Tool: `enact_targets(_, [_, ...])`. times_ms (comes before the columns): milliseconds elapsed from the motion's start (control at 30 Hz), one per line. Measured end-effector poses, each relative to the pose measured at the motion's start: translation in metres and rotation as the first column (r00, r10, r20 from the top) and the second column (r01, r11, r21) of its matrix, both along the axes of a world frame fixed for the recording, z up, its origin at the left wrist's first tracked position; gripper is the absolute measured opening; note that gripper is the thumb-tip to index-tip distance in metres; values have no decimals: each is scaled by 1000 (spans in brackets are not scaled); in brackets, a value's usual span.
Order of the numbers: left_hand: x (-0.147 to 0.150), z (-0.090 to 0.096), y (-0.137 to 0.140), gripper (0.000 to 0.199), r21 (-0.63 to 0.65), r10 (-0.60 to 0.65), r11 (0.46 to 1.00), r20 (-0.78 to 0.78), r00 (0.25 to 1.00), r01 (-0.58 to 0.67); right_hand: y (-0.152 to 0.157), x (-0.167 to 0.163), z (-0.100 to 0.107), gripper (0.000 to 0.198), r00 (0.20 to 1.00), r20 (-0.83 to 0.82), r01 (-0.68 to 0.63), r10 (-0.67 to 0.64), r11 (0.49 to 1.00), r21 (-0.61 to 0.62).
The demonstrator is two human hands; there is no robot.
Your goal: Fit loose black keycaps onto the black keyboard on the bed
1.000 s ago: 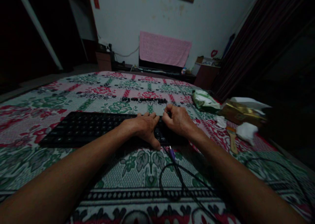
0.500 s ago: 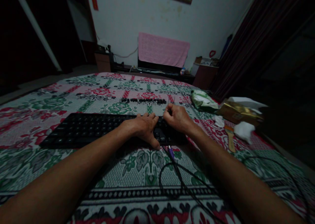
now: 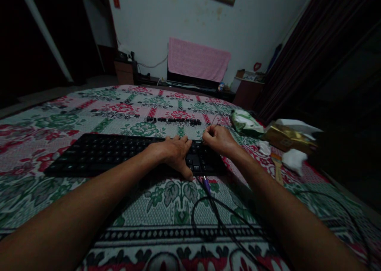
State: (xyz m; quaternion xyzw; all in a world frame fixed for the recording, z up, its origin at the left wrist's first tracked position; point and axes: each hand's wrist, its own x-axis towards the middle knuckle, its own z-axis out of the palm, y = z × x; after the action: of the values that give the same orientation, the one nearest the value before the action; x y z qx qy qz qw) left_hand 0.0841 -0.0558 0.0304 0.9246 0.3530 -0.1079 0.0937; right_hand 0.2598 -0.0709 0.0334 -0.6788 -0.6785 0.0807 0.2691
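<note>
A black keyboard (image 3: 98, 153) lies on the flowered bedspread, its right part half hidden by my hands. My left hand (image 3: 174, 153) rests on the keyboard with fingers stretched and thumb spread, pressing on its right-middle area. Over the top of the right-hand keys, my right hand (image 3: 218, 140) is closed in a pinch. A thin wire (image 3: 214, 118) sticks up from its fingertips; the wire's lower end is hidden. Behind the keyboard, several loose black keycaps (image 3: 178, 121) stand in a row.
A black cable (image 3: 214, 207) with a purple plug (image 3: 206, 185) coils in front of the keyboard. To the right lie a brush (image 3: 277, 167), crumpled tissue (image 3: 294, 159), a gold tissue box (image 3: 285, 136) and a green-white packet (image 3: 245, 122). The bedspread (image 3: 149, 207) lies under everything.
My right hand has shifted slightly right, and the wire in its pinch shows more clearly. My left hand stays on the keyboard. The view has tilted a little.
</note>
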Motion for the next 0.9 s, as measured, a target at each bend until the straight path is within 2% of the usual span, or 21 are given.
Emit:
enact_targets(233, [0,0,-1,118,8,4,1000,1,1000,-4,5,9,-4,17,999,-10,-45,44,999,-26])
enact_targets(400, [0,-2,0,116,11,8,1000,-9,1000,-8,-12,-11,0,14,984,150,-107,91,989,101])
enact_targets(567, [-1,-2,0,119,3,-5,1000,-7,1000,5,-20,-24,1,15,958,271,-129,93,984,120])
enact_targets(733, [0,-3,2,117,-4,3,1000,-4,1000,-3,-14,-17,2,18,968,244,-81,56,993,91])
enact_targets(900, [0,-4,3,114,4,-2,1000,9,1000,2,-13,-15,1,19,976,204,-95,79,993,73])
